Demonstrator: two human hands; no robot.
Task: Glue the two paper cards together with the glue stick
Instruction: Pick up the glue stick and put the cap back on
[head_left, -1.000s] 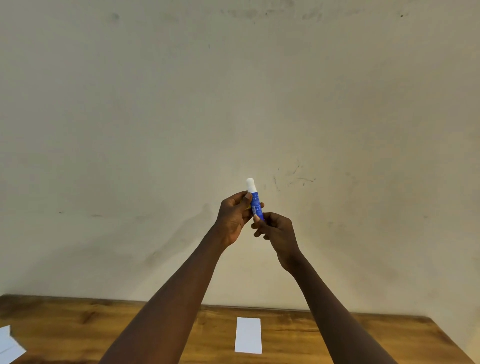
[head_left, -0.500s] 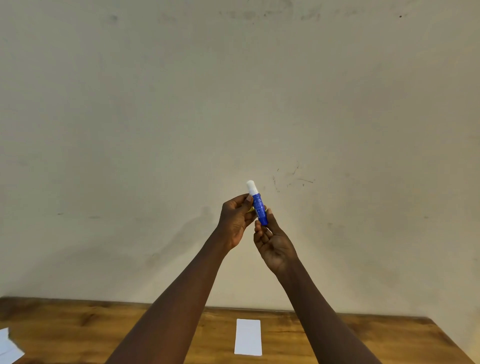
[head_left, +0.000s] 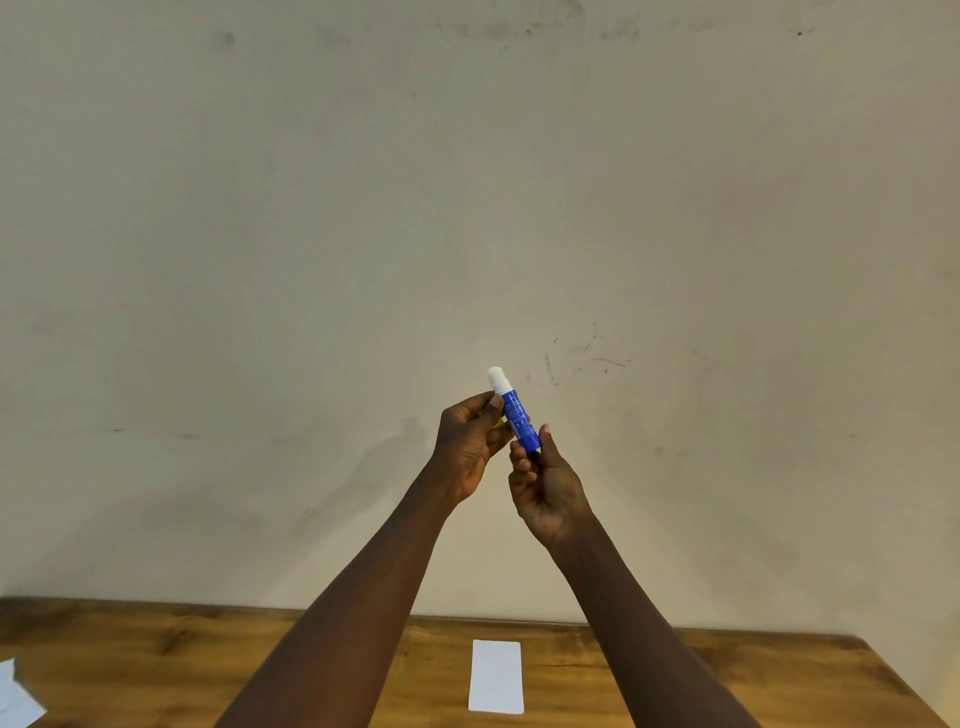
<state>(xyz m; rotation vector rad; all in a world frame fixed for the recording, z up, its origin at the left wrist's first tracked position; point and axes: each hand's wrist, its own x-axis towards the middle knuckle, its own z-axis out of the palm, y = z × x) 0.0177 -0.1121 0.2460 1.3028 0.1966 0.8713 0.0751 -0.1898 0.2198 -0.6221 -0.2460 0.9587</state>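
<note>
I hold a blue glue stick (head_left: 516, 415) with a white tip up in front of the wall, tilted slightly left. My left hand (head_left: 467, 447) pinches its upper barrel between thumb and fingers; a bit of yellow shows in that hand. My right hand (head_left: 545, 483) holds the lower end, thumb along the barrel. A white paper card (head_left: 495, 675) lies flat on the wooden table (head_left: 156, 654) below, between my forearms. More white paper (head_left: 15, 696) lies at the table's left edge, partly cut off.
A plain beige wall (head_left: 467, 208) with faint scuff marks fills most of the view behind the table. The table's far edge runs along the wall, and its right corner shows at the lower right.
My right hand turned palm-up under the stick's base and the stick tilted a little further left. My view shifted, so the paper at the left shows less.
</note>
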